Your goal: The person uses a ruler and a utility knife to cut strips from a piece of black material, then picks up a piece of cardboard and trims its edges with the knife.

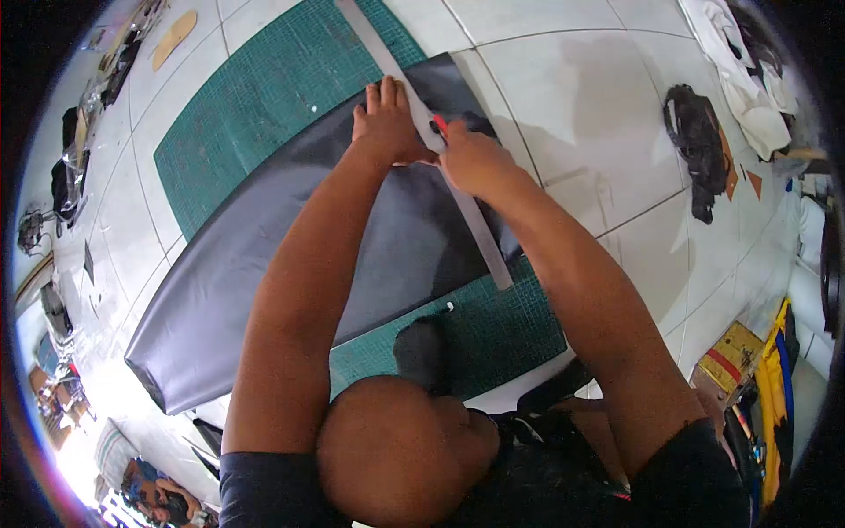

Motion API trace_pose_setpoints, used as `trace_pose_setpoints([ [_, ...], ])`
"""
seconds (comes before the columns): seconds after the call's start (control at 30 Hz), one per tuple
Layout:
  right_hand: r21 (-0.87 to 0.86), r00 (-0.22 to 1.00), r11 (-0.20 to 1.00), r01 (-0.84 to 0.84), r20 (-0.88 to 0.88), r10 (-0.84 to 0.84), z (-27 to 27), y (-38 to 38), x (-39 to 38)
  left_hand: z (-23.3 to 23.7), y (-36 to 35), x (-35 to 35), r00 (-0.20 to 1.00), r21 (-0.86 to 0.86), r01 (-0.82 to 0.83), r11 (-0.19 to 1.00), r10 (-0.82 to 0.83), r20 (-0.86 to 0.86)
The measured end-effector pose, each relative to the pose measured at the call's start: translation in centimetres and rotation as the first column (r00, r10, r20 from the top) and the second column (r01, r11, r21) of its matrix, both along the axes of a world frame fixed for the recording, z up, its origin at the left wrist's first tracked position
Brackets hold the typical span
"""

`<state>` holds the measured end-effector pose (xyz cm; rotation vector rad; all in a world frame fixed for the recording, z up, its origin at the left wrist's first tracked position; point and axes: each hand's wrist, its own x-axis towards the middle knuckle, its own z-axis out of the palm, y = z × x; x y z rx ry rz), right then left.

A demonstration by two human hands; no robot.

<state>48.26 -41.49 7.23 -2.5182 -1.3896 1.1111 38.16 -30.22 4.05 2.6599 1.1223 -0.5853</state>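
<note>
A large sheet of smooth black material [290, 255], like vinyl or leather, lies across a green gridded cutting mat [264, 106]. Along the sheet's right part runs a long metal ruler [480, 231], its two ends reaching past the sheet onto the mat. My left hand [387, 126] presses flat at the ruler's left edge, fingers stretched forward and holding nothing. My right hand [475, 160] is closed around a red utility knife [440, 125] over the ruler. Most of the knife is hidden by the fingers, and I cannot see its blade.
White floor tiles [581, 97] surround the mat. A crumpled black item [695, 145] and white cloth [744, 97] lie at the right. A yellow box [731, 356] stands lower right. A tan sole-shaped piece [174, 40] lies upper left. Another person [167, 502] sits at lower left.
</note>
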Motion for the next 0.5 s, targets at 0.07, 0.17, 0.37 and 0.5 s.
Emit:
trace_pose_setpoints([
  [0.07, 0.037, 0.998, 0.998, -0.055, 0.007, 0.055, 0.0, 0.4, 0.3, -0.1, 0.3, 0.0, 1.0, 0.0, -0.002, 1.0, 0.002, 0.001],
  [0.17, 0.023, 0.999, 0.999, -0.026, -0.018, 0.027, 0.0, -0.6, 0.1, -0.2, -0.1, 0.0, 1.0, -0.006, -0.001, 1.0, 0.001, -0.008],
  [0.37, 0.019, 0.998, 0.999, -0.049, -0.031, 0.049, -0.7, -9.7, -0.8, -0.1, -0.2, 0.0, 1.0, 0.014, -0.003, 1.0, 0.003, -0.029],
  [0.5, -0.092, 0.997, 0.994, -0.065, -0.047, 0.061, 0.7, -16.5, -1.6, -1.1, -0.1, -0.7, 0.992, 0.05, 0.024, 0.998, -0.03, 0.123],
])
